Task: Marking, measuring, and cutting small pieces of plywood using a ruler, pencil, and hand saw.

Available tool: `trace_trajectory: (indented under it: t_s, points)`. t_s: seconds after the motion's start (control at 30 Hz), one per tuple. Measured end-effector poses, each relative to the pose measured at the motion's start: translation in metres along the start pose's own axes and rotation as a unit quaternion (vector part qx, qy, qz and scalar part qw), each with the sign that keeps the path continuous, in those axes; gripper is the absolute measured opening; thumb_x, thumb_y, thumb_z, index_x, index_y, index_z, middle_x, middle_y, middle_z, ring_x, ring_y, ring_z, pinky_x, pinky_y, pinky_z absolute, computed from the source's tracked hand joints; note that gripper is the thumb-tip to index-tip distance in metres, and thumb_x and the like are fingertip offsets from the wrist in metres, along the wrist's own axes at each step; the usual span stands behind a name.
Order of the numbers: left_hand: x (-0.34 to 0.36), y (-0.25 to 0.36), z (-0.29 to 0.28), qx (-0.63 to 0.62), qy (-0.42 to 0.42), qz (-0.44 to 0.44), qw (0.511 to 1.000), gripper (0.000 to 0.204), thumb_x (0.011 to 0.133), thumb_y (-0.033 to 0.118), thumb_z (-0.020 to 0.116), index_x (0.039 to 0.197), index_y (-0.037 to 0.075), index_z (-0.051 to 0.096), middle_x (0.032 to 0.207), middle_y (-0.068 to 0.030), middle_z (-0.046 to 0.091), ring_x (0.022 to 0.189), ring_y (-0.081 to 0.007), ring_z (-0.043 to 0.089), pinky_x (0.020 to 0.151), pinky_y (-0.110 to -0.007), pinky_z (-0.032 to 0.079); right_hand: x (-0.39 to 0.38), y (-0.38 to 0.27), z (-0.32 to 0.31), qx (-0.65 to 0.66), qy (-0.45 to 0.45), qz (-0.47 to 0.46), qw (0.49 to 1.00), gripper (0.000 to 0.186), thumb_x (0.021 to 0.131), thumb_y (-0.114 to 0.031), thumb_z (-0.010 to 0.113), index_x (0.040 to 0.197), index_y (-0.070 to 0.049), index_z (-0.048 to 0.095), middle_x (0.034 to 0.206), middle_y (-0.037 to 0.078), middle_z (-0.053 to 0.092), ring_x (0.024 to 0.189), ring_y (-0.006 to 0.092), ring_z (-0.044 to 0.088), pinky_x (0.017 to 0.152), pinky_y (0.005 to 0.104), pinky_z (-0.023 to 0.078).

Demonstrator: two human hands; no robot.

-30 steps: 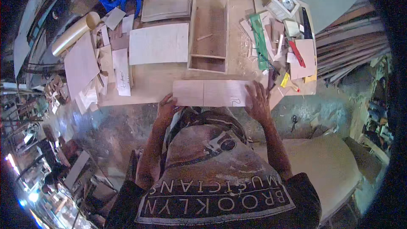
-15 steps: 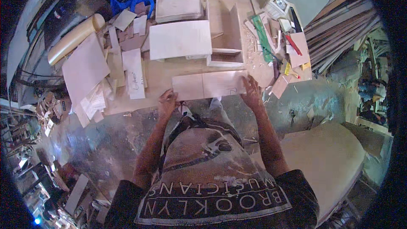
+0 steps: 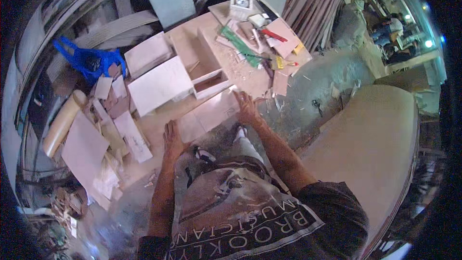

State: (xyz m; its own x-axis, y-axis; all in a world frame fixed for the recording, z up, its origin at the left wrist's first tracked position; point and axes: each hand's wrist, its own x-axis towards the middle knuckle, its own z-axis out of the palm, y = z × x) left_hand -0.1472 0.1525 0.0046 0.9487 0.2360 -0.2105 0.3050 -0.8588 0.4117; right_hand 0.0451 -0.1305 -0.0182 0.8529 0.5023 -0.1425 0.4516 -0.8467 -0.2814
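A long, pale wooden panel (image 3: pixel 210 115) lies along the near edge of the workbench, a thin line crossing it near the middle. My left hand (image 3: pixel 173 137) is at its left end, fingers pointing away from me and against the end. At the opposite end, my right hand (image 3: pixel 247 109) has its fingers bent over the corner. Both thumbs are hard to make out. Just beyond the panel stands a wooden box frame (image 3: pixel 211 81) with an open compartment, and beside it a white-faced wooden box (image 3: pixel 160 85).
Wood offcuts (image 3: pixel 84 139) and a yellowish roll (image 3: pixel 65 123) crowd the bench's left side, near a blue plastic bag (image 3: pixel 91 60). On the right lie a green strip (image 3: pixel 239 45), a red-handled tool (image 3: pixel 275 35) and a paintbrush (image 3: pixel 285 62). A large board (image 3: pixel 365 139) stands right of me.
My view has turned, so the bench now slants upward to the right. The left hand's fingers have straightened along the panel's end. The right hand remains at the other end.
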Motion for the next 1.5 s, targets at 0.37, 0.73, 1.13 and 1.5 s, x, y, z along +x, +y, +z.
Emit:
trace_trajectory:
  t_s: [0.37, 0.73, 1.13, 1.5]
  points:
    - [-0.064, 0.149, 0.020, -0.009, -0.004, 0.048, 0.999, 0.106, 0.065, 0.044, 0.082, 0.141, -0.006, 0.028, 0.133, -0.0319, 0.038, 0.126, -0.0503, 0.033, 0.107, -0.057, 0.028, -0.056, 0.138, -0.069, 0.572, 0.007, 0.018, 0.820, 0.046, 0.084, -0.008, 0.062, 0.127, -0.001, 0.049, 0.115, 0.018, 0.059, 0.101, 0.0234, 0.058, 0.087, 0.0363, 0.048]
    - [0.151, 0.415, 0.090, -0.210, 0.094, 0.101, 0.968, 0.067, 0.075, 0.037, 0.076, 0.124, -0.001, 0.051, 0.110, -0.0237, 0.058, 0.106, -0.0396, 0.055, 0.091, -0.048, 0.044, -0.064, 0.472, -0.211, 0.286, 0.234, 0.292, 0.882, 0.054, 0.092, -0.050, 0.054, 0.094, 0.003, 0.066, 0.079, 0.014, 0.066, 0.071, 0.0213, 0.060, 0.066, 0.0361, 0.049]
    - [0.293, 0.492, 0.108, -0.337, 0.090, -0.069, 0.935, 0.027, 0.087, 0.025, 0.064, 0.102, 0.002, 0.063, 0.098, -0.0153, 0.065, 0.086, -0.0246, 0.065, 0.073, -0.037, 0.051, -0.023, 0.584, -0.237, 0.392, 0.312, 0.330, 0.801, 0.040, 0.094, -0.036, 0.056, 0.079, 0.001, 0.056, 0.067, -0.001, 0.049, 0.063, 0.0123, 0.044, 0.054, 0.0325, 0.037]
    - [0.219, 0.466, 0.131, -0.087, 0.272, 0.065, 0.956, 0.026, 0.093, 0.017, 0.059, 0.115, 0.004, 0.059, 0.108, -0.0056, 0.063, 0.093, -0.0208, 0.064, 0.080, -0.033, 0.054, 0.158, 0.537, -0.227, 0.368, 0.073, 0.101, 0.921, 0.034, 0.096, -0.033, 0.052, 0.081, -0.003, 0.057, 0.067, 0.002, 0.053, 0.060, 0.0127, 0.052, 0.054, 0.0310, 0.044]
